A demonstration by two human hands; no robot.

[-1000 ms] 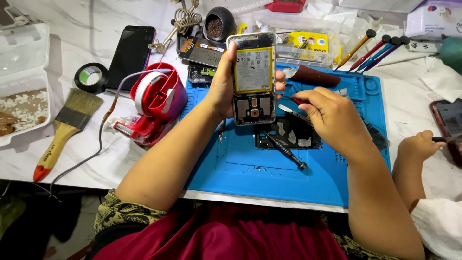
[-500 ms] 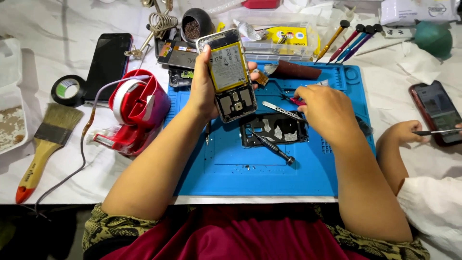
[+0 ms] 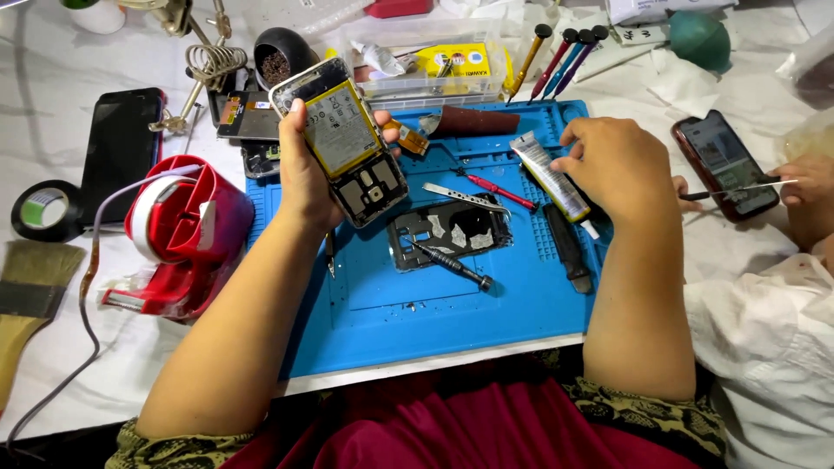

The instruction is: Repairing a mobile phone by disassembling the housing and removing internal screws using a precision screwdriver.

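1. My left hand (image 3: pixel 306 174) is clamped round an opened phone (image 3: pixel 343 139), back cover off, yellow-edged battery facing up, bare board + camera section at the lower end. Held tilted above the top-left corner of the blue repair mat (image 3: pixel 417 304).
2. My right hand (image 3: pixel 612 169) is palm down over the mat's right side, fingers curled on a small glue tube (image 3: pixel 549 176); tube lies diagonal, nozzle pointing lower right. Grip looks light, can't tell if it's lifted off the mat.
3. Mid-mat: black phone frame (image 3: pixel 452 230) lying flat, a dark screwdriver (image 3: pixel 452 265) across its lower edge.
4. Metal tweezers (image 3: pixel 465 195) just above the frame, thin red screwdriver (image 3: pixel 497 189) beside them.
5. Black pry tool (image 3: pixel 569 247) on the mat just below my right hand.
6. Left of mat: red tape dispenser (image 3: pixel 178 234), black tape roll (image 3: pixel 48 211), black phone (image 3: pixel 122 143) face up, brush (image 3: pixel 26 300) at the edge.
7. Back: clear parts box (image 3: pixel 426 56), row of screwdrivers (image 3: pixel 565 56).
8. Far right: another person's hand (image 3: pixel 804 182) w/ thin tool over a red-cased phone (image 3: pixel 725 163).
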